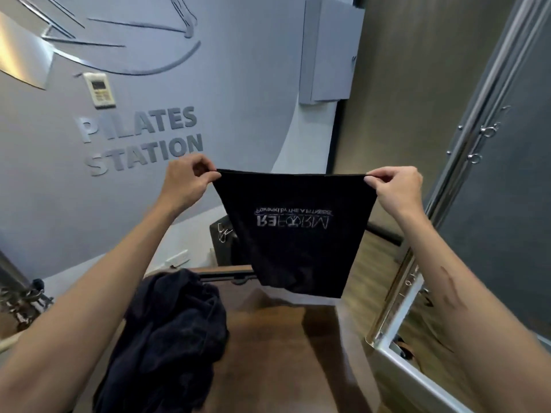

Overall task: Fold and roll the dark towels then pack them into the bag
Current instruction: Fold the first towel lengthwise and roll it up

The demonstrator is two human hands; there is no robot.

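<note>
A dark towel (293, 251) with white upside-down lettering hangs in the air in front of me, stretched flat. My left hand (186, 181) pinches its top left corner and my right hand (393, 189) pinches its top right corner. Its lower edge hangs just above the wooden surface (277, 338). A crumpled heap of dark towels (170, 332) lies on that surface at the lower left, under my left forearm. A dark bag-like object (222, 242) with a white mark stands behind the held towel, mostly hidden by it.
A grey wall (238, 84) with raised lettering stands ahead. A metal frame with rings and hooks (465, 162) runs down the right side. Chains and metal parts (21, 296) sit at the far left. A black bar (384, 234) crosses behind the towel on the right.
</note>
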